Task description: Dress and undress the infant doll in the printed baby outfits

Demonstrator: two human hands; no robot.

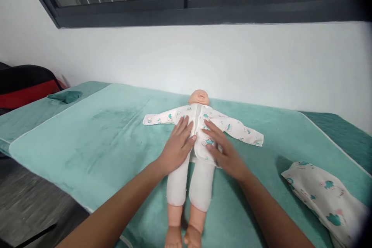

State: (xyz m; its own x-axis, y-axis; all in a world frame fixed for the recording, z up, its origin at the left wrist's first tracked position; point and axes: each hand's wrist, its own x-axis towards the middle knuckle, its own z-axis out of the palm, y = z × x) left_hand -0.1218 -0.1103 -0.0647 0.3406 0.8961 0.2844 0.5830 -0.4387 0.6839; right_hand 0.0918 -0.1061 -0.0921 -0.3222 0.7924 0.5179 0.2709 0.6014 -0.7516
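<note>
A baby doll [199,97] lies on its back, head toward the wall and bare feet toward me. It wears a white long-sleeved top [205,155] with small green and pink prints, its sleeves spread to both sides. White cloth covers the doll's legs [201,184] down to below the knees. My left hand [179,145] rests flat on the left side of the top, fingers stretched out. Over the right front panel is my right hand [223,149], fingers spread and slightly blurred. Neither hand grips anything.
A green cloth [87,131] covers the table. At the right lies a folded printed white fabric [325,197]. A small dark green cloth [65,96] sits at the far left, near a black and red chair or bag [29,87]. Behind are a white wall [174,58] and window.
</note>
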